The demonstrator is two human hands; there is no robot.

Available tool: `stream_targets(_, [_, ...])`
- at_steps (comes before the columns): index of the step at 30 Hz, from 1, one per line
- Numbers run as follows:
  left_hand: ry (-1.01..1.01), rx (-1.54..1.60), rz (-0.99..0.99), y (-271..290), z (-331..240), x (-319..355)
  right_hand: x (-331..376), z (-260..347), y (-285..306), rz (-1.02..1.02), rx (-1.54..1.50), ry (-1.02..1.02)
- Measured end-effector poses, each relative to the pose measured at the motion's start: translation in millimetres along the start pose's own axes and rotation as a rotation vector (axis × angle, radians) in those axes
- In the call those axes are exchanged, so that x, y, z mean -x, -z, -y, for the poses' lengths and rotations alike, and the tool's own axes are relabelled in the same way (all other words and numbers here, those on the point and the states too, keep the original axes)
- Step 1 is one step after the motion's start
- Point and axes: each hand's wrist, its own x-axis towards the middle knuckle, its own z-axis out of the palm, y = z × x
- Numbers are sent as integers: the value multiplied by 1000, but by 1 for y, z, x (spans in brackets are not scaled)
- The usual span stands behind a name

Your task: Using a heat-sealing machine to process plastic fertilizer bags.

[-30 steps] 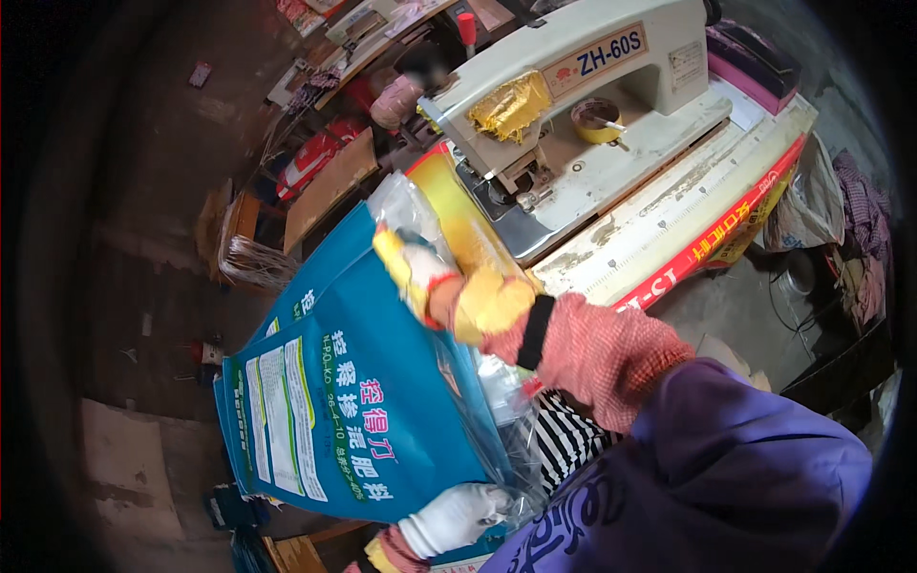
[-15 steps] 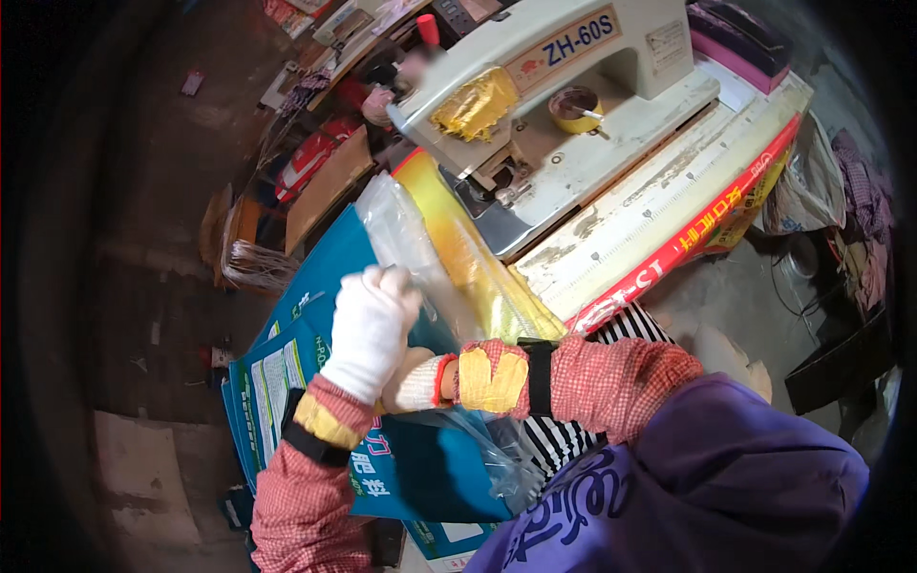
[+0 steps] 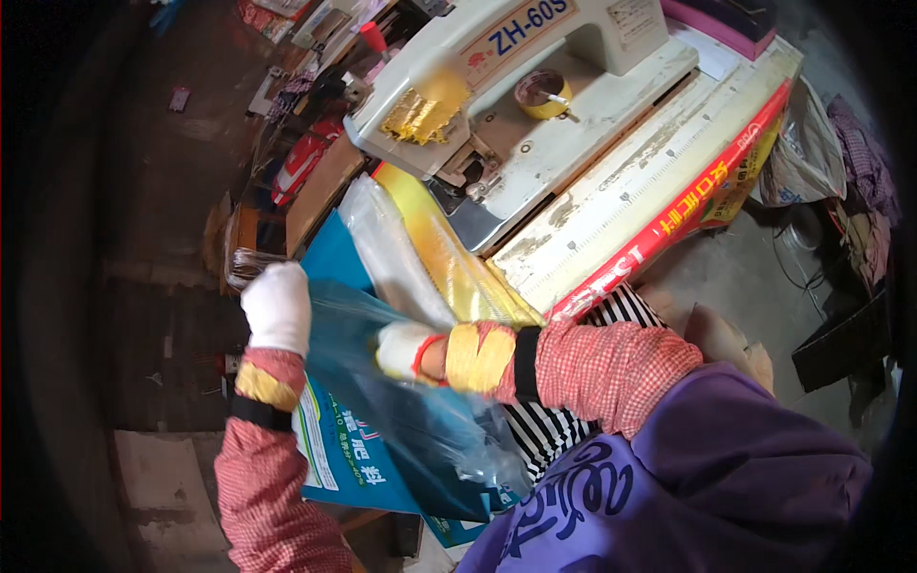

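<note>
Two gloved hands work the blue sack (image 3: 382, 449) in the head view, beside the sewing machine (image 3: 535, 105). Left hand (image 3: 277, 307) grips the clear inner liner (image 3: 382, 253); right hand (image 3: 406, 349) pinches it closed. Risk: slack liner could slip or bunch.

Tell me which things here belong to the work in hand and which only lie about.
In hand:
- left hand and right hand, gloved, grip the blue sack
- its clear plastic liner
- sewing machine, at the sack's mouth

Lying about:
- tape roll
- red box
- grey bag
</note>
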Motion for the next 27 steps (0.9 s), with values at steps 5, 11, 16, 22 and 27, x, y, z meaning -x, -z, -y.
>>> stream_targets(5, [4, -333, -474, 54, 30, -71, 64, 34, -56, -61, -61, -165])
stream_targets(11, [153, 25, -303, 59, 22, -101, 145, 7, -51, -35, 435, -1377])
stream_targets(16, [110, 137, -142, 58, 18, -100, 193, -36, 7, -328, -495, -378])
stream_targets(22, [69, 165, -147, 61, 15, -108, 179, -65, 57, -571, -167, -597])
stream_targets(27, [25, 90, -153, 67, 4, -104, 168, -60, 39, -635, -697, -305])
